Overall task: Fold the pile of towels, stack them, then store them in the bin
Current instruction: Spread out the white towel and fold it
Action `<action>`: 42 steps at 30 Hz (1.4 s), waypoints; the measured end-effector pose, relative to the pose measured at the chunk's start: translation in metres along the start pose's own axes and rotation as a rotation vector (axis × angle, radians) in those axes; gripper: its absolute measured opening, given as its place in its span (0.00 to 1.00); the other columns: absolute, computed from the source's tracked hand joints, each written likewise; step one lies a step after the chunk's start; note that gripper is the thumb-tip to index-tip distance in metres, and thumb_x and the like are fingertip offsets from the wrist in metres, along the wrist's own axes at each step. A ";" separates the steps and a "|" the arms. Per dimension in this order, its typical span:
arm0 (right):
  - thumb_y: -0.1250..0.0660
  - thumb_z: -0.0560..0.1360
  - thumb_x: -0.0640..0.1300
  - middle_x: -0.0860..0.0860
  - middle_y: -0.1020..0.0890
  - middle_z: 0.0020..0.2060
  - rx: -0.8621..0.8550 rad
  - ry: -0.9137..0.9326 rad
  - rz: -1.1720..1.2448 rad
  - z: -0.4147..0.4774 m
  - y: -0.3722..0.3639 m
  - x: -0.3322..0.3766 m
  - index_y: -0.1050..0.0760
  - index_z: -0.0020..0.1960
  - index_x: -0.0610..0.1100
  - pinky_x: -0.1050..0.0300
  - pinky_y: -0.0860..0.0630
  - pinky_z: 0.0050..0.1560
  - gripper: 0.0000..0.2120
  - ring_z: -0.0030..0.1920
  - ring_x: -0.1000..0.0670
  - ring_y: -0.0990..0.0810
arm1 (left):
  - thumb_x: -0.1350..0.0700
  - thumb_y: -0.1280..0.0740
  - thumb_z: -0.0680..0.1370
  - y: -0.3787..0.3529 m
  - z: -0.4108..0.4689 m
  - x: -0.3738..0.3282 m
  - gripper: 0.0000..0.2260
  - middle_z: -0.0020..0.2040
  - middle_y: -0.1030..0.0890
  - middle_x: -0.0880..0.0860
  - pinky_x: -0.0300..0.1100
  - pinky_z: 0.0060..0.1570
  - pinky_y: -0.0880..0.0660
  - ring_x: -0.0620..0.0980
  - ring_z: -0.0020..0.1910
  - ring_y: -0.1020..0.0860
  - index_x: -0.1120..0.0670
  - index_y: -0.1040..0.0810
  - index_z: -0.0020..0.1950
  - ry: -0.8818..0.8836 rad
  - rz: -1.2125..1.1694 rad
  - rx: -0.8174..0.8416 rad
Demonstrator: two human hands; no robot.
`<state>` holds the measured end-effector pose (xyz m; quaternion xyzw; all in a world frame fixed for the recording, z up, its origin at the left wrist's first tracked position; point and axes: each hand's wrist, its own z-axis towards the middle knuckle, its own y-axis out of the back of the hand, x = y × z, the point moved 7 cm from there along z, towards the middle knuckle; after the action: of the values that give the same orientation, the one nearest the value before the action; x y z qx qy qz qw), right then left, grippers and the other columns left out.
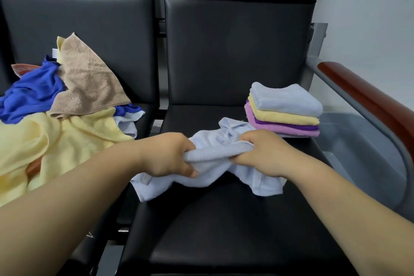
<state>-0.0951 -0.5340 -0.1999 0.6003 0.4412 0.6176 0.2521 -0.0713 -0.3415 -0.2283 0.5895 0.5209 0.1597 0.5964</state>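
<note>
Left hand and right hand each clutch a crumpled pale blue terry towel lying on a black padded seat, near a multicoloured stack of folded towels. Finding two corners and pulling it flat first should give a neat fold; the corners seem buried.

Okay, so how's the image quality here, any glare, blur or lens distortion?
Head view: soft, even light with faint shadows; a dull sheen on the black seat; wide-angle bending curves the armrest at the right edge; the light blue towel in the left hand and right hand looks slightly soft, not smeared.
</note>
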 end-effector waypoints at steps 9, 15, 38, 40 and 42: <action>0.36 0.77 0.52 0.57 0.26 0.35 0.053 0.041 -0.256 0.002 -0.021 -0.013 0.27 0.47 0.50 0.70 0.30 0.45 0.06 0.39 0.64 0.27 | 0.49 0.32 0.77 0.023 -0.006 0.003 0.06 0.39 0.24 0.45 0.44 0.42 0.29 0.43 0.40 0.26 0.49 0.25 0.44 0.016 -0.602 -0.273; 0.33 0.78 0.43 0.54 0.27 0.34 0.045 0.031 -0.089 -0.004 0.001 0.002 0.33 0.39 0.49 0.67 0.32 0.40 0.12 0.33 0.60 0.27 | 0.46 0.21 0.70 0.018 -0.003 -0.007 0.13 0.34 0.21 0.45 0.38 0.37 0.26 0.43 0.35 0.23 0.51 0.22 0.40 -0.025 -0.210 -0.162; 0.23 0.74 0.40 0.48 0.12 0.50 -0.004 0.026 0.571 -0.004 0.008 -0.011 0.16 0.55 0.45 0.40 0.18 0.61 0.11 0.53 0.47 0.13 | 0.47 0.27 0.74 0.017 -0.006 0.006 0.18 0.53 0.16 0.64 0.65 0.50 0.21 0.69 0.53 0.19 0.58 0.21 0.58 0.024 -0.707 -0.164; 0.22 0.72 0.40 0.50 0.12 0.49 0.075 0.078 0.563 -0.005 0.002 -0.002 0.16 0.55 0.50 0.46 0.16 0.58 0.13 0.52 0.49 0.13 | 0.58 0.32 0.80 0.021 -0.005 -0.002 0.17 0.56 0.19 0.69 0.57 0.50 0.19 0.65 0.53 0.18 0.67 0.26 0.64 -0.008 -0.964 -0.177; 0.21 0.68 0.46 0.51 0.14 0.44 0.098 0.069 0.350 -0.002 -0.005 -0.004 0.20 0.50 0.58 0.45 0.16 0.48 0.14 0.44 0.47 0.14 | 0.64 0.34 0.81 0.022 -0.005 -0.010 0.14 0.59 0.22 0.73 0.58 0.58 0.23 0.64 0.57 0.20 0.69 0.27 0.64 -0.030 -1.133 -0.170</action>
<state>-0.0975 -0.5348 -0.2062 0.6580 0.3680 0.6499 0.0961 -0.0702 -0.3411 -0.2039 0.1706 0.7322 -0.1520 0.6416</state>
